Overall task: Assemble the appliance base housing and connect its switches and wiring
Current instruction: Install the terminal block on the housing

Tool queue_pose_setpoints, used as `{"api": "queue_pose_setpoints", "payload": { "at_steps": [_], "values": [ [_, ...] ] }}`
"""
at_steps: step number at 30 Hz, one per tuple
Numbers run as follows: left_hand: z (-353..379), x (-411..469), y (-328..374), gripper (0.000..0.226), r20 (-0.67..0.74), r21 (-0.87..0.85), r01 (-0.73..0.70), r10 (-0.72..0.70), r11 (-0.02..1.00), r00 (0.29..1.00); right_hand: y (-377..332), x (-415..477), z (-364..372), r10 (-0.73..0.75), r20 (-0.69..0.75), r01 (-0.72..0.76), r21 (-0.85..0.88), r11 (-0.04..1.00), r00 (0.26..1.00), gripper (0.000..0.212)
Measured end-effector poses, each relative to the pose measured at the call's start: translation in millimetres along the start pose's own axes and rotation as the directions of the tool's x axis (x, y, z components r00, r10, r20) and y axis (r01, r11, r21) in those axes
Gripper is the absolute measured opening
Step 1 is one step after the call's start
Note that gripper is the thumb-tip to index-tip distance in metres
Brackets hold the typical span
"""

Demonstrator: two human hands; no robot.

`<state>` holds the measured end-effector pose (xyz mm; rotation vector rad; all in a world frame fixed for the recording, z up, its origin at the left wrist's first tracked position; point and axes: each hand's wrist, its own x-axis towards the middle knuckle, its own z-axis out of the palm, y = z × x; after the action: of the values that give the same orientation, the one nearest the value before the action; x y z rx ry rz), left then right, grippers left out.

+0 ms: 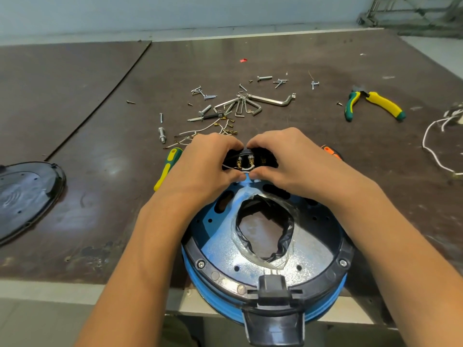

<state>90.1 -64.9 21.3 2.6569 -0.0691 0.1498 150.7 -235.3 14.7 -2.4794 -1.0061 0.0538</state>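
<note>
Base housing (220, 246) lies at the near edge of the table (100, 96). The left hand (205, 166) and right hand (288, 161) each pinch its far switch block (250, 160) between curled fingers and thumb.

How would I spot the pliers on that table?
Start at the round blue housing in front, then look beyond the right hand toward the far right. The pliers lie there: two spread yellow-and-green handles, unlike the single-handled screwdriver by the left hand.
</note>
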Motion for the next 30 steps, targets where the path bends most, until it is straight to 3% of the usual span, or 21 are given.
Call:
{"api": "queue_pose_setpoints", "payload": {
  "at_steps": [6,19,30],
  "values": [
    [0.0,0.3,0.2,0.058,-0.010,-0.005,-0.004,0.004,1.000,1.000,3.0,2.2,1.2,-0.004,0.006,0.004,-0.013,1.000,1.000,0.045],
    [4.0,2.8,1.2,0.049,-0.008,0.156,-0.077,0.079,0.985,0.997,4.3,3.4,3.3,-0.064,-0.034,0.061,-0.092,0.994,0.997,0.040],
    [3.8,3.7,3.5,0.046,0.007,0.218,-0.084,0.084,0.972,0.996,2.9,2.9,2.5,-0.055,-0.072,0.051,-0.057,0.997,0.996,0.036]
  ]
}}
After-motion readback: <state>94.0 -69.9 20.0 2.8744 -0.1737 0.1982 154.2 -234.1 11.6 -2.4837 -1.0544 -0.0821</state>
